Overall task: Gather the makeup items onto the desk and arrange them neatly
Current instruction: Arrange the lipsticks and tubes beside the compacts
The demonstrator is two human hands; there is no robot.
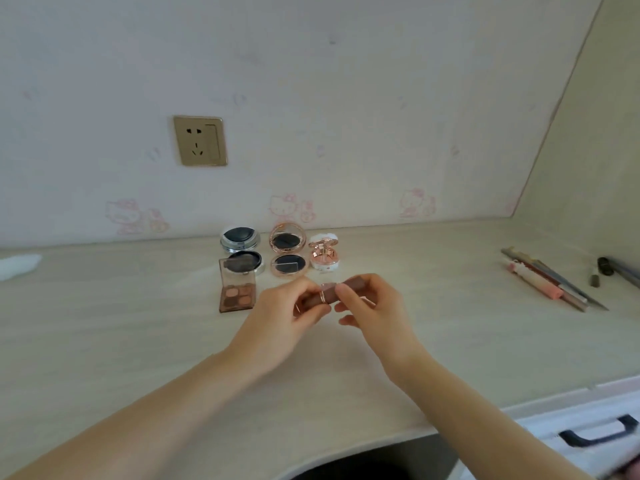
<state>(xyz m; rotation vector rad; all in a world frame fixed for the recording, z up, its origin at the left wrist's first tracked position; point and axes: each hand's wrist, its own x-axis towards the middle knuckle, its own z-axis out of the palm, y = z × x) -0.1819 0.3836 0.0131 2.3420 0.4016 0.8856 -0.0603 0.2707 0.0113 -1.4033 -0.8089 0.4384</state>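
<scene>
Both hands, left hand and right hand, pinching lipstick above bench; light, rigid, slick; gripped at both ends.

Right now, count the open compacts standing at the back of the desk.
3. The silver compact stands at the left, the rose-gold compact in the middle, and the small white compact at the right, all near the wall. None seems hidden.

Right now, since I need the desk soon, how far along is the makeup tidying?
Done: silver round compact, rose-gold round compact, small pink-white case and brown eyeshadow palette sit grouped by the wall. In hand: left hand and right hand hold a brown lipstick tube. Left: pencils lie apart, far right.
</scene>
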